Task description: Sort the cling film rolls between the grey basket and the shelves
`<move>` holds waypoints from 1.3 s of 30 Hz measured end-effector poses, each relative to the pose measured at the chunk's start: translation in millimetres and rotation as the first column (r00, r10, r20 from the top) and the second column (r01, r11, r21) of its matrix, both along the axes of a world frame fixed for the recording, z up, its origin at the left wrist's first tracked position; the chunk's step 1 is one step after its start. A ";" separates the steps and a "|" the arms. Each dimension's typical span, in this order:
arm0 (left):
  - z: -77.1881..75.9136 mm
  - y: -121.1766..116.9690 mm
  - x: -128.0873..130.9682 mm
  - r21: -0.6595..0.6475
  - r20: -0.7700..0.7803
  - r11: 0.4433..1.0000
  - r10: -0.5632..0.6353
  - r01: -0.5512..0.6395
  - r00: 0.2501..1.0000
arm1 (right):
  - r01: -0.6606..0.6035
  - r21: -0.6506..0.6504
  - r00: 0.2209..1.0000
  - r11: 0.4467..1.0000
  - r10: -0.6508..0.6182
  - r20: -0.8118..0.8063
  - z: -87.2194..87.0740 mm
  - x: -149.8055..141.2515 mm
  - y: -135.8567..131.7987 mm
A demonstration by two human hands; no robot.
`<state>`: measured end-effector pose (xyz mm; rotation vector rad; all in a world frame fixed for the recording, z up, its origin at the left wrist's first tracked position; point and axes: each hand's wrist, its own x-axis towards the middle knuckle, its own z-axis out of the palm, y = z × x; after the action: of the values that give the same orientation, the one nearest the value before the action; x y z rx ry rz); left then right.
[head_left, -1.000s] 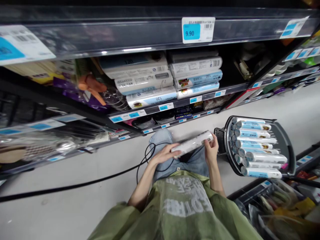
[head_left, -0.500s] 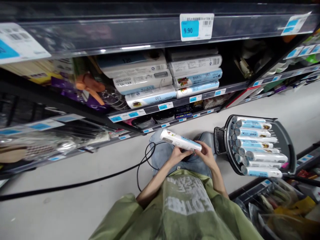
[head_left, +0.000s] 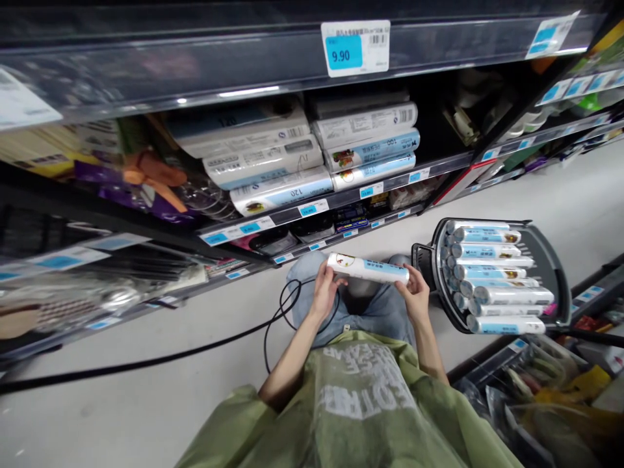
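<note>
**Left hand (head_left: 322, 291) and right hand (head_left: 416, 292) hold a white-and-blue roll (head_left: 368, 268) by its ends**

A dark shelf unit (head_left: 195, 71) spans the top of the view, its lower levels running back on both sides. Below it spreads the pale floor (head_left: 121, 403). The person, in a green shirt (head_left: 365, 403) with white lettering and blue jeans (head_left: 392, 318), sits or crouches facing the shelves, knees apart. To the right stands a dark-rimmed grey basket (head_left: 546, 266), with a heap of similar rolls (head_left: 511, 296) lying crosswise inside. At lower right are packaged goods (head_left: 560, 403), partly dim.

Two piles lie side by side on the middle shelf: a left pile (head_left: 263, 159) marked 120 and a right pile (head_left: 373, 153) marked 100. An orange item (head_left: 151, 175) sits beside the left one. A black cable (head_left: 170, 361) crosses the floor and loops near the left leg.

The held roll lies sideways above the lap, its printed face showing. The left hand closes around one end; the right hand grasps the other, thumb toward the body. Both grips are narrow, on the roll. Overhead, a price tag (head_left: 355, 51) reads 9.90.
</note>
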<state>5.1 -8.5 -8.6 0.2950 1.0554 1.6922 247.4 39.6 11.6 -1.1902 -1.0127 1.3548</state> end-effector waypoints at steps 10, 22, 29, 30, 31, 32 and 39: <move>5.1 -2.5 2.1 -0.083 -0.127 0.997 -0.003 -0.008 0.992 | -0.137 0.136 0.988 0.981 0.126 0.091 5.2 4.7 -4.2; 31.4 7.6 2.2 -0.059 -0.351 0.861 -0.492 0.505 0.797 | -0.559 -0.276 0.829 0.782 0.525 -0.192 -9.5 -64.0 -45.6; 35.1 -10.7 -40.1 -0.158 -0.591 0.835 -0.508 0.528 0.626 | -0.015 -0.279 0.996 0.960 -0.011 -0.091 -19.6 -62.2 -36.0; 32.3 -11.6 -40.7 -0.156 -0.554 0.845 -0.504 0.512 0.663 | 0.001 -0.275 0.995 0.961 -0.029 -0.099 -19.6 -61.3 -33.3; 29.3 -11.9 -39.6 -0.151 -0.512 0.857 -0.494 0.492 0.702 | 0.000 -0.270 0.994 0.963 -0.029 -0.102 -19.3 -61.0 -31.1; 26.5 -11.6 -37.3 -0.146 -0.475 0.868 -0.483 0.476 0.736 | -0.005 -0.262 0.995 0.965 -0.023 -0.102 -18.8 -61.2 -29.3; 25.8 -10.8 -16.0 -0.058 -0.446 0.918 -0.376 0.393 0.812 | -0.184 -0.258 0.983 0.948 0.171 -0.072 -7.4 -59.4 -25.5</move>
<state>-10.8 -19.3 17.3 0.9024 1.2001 1.2979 188.1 14.0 4.1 -1.2767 -0.9425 1.6953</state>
